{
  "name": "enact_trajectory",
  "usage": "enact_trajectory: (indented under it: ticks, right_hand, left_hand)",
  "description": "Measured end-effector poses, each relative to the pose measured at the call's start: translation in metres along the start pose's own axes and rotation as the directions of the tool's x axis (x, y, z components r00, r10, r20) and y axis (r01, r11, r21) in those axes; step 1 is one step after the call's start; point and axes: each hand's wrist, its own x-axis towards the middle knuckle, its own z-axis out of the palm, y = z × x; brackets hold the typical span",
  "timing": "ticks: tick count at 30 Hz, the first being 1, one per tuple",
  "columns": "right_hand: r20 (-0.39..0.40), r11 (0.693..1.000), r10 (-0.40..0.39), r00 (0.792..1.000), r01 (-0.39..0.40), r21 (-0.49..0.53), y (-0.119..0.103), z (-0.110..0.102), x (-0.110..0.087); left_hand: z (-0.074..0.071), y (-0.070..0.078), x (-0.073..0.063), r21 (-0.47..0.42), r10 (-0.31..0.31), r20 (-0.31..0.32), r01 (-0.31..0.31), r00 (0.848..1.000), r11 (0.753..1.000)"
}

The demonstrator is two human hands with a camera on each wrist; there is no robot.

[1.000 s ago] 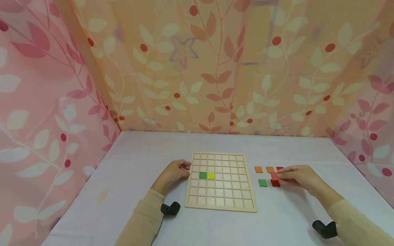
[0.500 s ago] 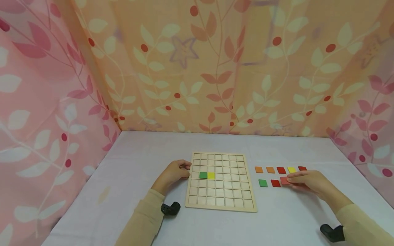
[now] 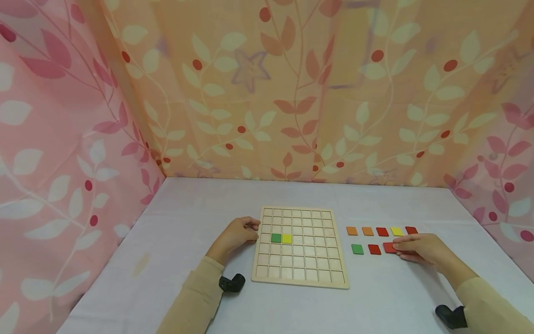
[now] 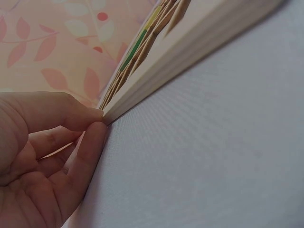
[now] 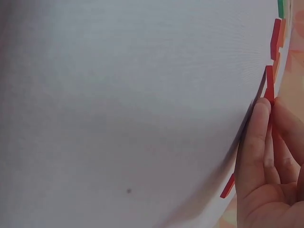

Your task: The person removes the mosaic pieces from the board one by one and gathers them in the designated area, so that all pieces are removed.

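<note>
A pale wooden grid board [image 3: 300, 284] lies mid-table in the head view, with a green tile [image 3: 276, 238] and a yellow tile [image 3: 287, 238] side by side in its cells. My left hand [image 3: 236, 235] holds the board's left edge, thumb and finger meeting there in the left wrist view. On the right, my right hand [image 3: 421, 249] pinches a red square tile [image 3: 389, 247] by its right side. That tile is at the right end of the front row, beside another red tile [image 3: 374, 249]; whether it touches the table I cannot tell.
The front row starts with a loose green tile [image 3: 357, 249]. Behind it runs a row of an orange tile [image 3: 352, 231], a second orange tile [image 3: 367, 231], a red tile [image 3: 382, 232], a yellow tile [image 3: 397, 231] and a red tile [image 3: 411, 230]. Patterned curtains [image 3: 292, 93] surround the table.
My right hand has moved right with the red tile, from above the front row's other red tile to beside it. The back row's right end has come into view. My left hand stays put.
</note>
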Motion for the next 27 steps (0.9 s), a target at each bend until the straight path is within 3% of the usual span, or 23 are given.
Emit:
enact_trajectory:
  ticks: [18, 27]
  right_hand:
    - [-0.068, 0.996, -0.012, 0.998, 0.006, -0.083, -0.003, 0.005, 0.001]
    - [-0.057, 0.999, -0.014, 0.998, 0.011, -0.046, -0.014, 0.006, -0.008]
  left_hand:
    - [0.0, 0.003, -0.002, -0.011, -0.008, 0.012, 0.008, 1.0, 1.0]
    - [-0.001, 0.001, -0.002, -0.011, -0.007, 0.009, 0.007, 1.0, 1.0]
